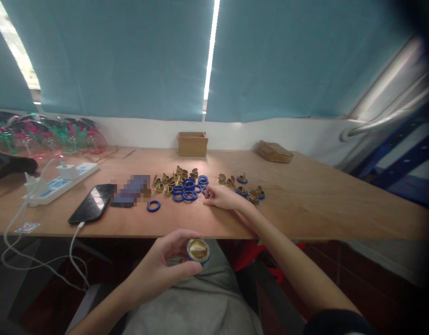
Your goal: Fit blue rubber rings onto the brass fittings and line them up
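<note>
My left hand is closed by thumb and fingers around a round brass-coloured fitting with a blue ring about its edge, held over my lap below the table edge. At the table my right hand has its fingertips pinched together beside a pile of blue rings; what they hold, if anything, is too small to make out. Several loose brass fittings lie left of and behind the rings. To the right of my right hand lie more brass fittings, some with blue rings on them. One single blue ring lies apart at the left.
A black phone with a white charging cable lies at the left, with a pixelated object beside it. Behind is a white power strip. A small cardboard box and a brown paper packet stand near the wall.
</note>
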### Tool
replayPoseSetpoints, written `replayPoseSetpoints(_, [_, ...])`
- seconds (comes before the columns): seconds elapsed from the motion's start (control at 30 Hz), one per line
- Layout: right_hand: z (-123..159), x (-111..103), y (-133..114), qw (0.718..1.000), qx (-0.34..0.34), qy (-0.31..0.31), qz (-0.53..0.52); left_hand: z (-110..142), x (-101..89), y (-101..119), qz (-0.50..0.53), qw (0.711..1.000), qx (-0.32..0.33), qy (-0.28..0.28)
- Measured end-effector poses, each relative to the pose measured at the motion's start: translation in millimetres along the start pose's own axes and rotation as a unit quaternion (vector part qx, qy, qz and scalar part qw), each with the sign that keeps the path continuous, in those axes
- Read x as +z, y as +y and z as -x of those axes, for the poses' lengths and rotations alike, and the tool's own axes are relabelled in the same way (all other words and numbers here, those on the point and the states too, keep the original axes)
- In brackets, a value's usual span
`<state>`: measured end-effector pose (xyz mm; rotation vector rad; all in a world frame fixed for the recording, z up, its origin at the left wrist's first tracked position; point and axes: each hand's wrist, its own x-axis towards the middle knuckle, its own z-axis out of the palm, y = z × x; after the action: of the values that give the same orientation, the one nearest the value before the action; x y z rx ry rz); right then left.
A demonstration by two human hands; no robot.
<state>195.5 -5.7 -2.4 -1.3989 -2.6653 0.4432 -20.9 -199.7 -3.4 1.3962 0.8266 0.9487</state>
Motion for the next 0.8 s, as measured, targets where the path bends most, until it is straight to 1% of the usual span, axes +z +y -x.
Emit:
replayPoseSetpoints(0.23, [-1, 1, 5, 1.000, 0.010, 0.012, 0.010, 1, -1.9, 1, 0.003, 1.000, 0.009, -0.016])
replayPoseSetpoints(0.43, [2, 2, -2, 0.999, 0.037, 0.027, 0.026, 1, -1.0, -1, 0.001, 1.000, 0.003, -0.021])
replayPoseSetpoints(0.63, [6, 0, -9, 0.998, 0.047, 0.014, 0.029, 1, -0.8, -2, -0.011, 1.000, 0.006, -0.018])
replayPoseSetpoints(0.8, [6, -2, -11, 0.998, 0.053, 0.007, 0.030, 1, -1.1, -2, -0.011, 1.000, 0.005, -0.028])
